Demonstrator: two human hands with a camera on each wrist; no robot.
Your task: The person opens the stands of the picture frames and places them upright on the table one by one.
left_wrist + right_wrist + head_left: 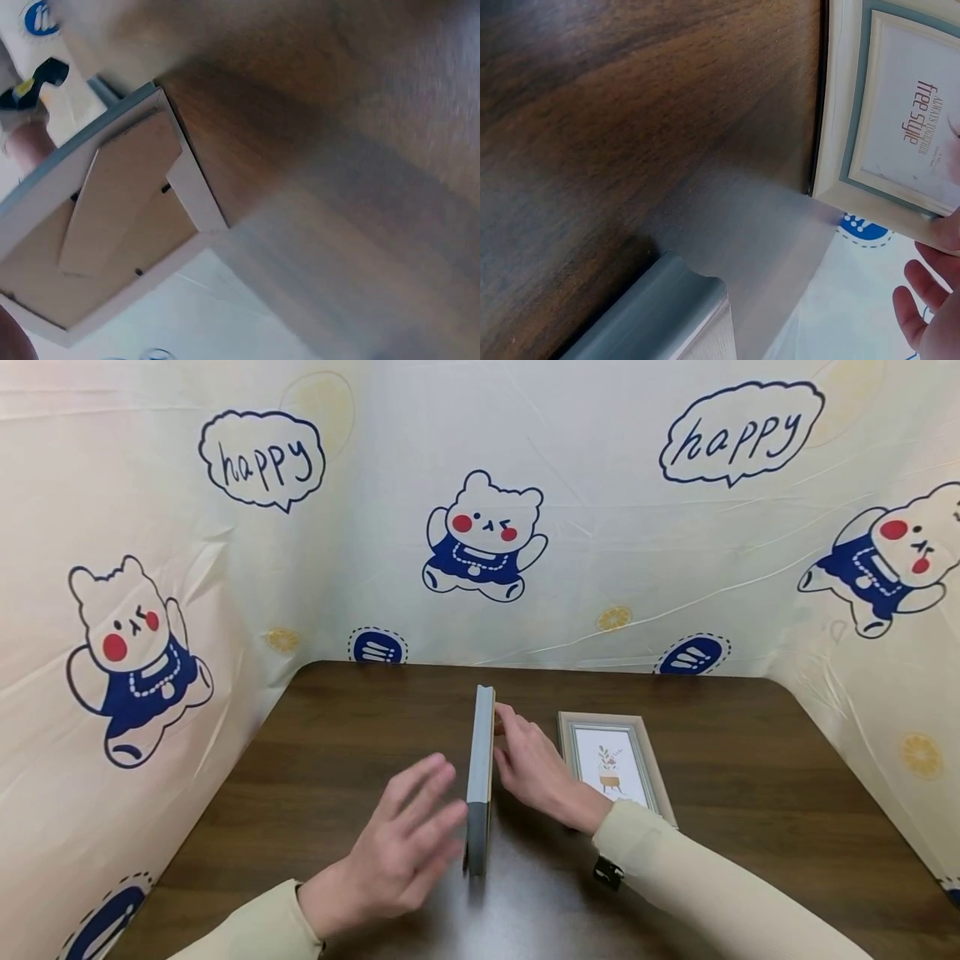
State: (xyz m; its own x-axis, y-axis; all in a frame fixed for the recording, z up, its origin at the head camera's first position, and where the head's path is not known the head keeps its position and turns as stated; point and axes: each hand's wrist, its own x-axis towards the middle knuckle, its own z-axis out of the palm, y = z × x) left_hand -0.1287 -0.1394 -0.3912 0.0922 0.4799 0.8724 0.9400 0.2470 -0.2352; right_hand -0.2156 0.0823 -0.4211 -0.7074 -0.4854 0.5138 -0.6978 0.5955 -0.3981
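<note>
A picture frame (480,760) stands upright on its edge on the table, its grey-blue side toward the head camera. Its brown back with a support leg (120,187) shows in the left wrist view; its front, reading "free style", is in the right wrist view. My right hand (536,768) holds it at the far edge, thumb on the front border. Left of the frame, my left hand (397,843) is blurred, fingers spread and fingertips close to the near end. A second picture frame (615,760) with a potted-plant print lies face up, partly behind my right forearm.
The dark wooden table (315,760) is enclosed at the back and sides by a pale cloth (375,527) printed with bears and "happy" bubbles. A black device (607,872) sits at my right wrist.
</note>
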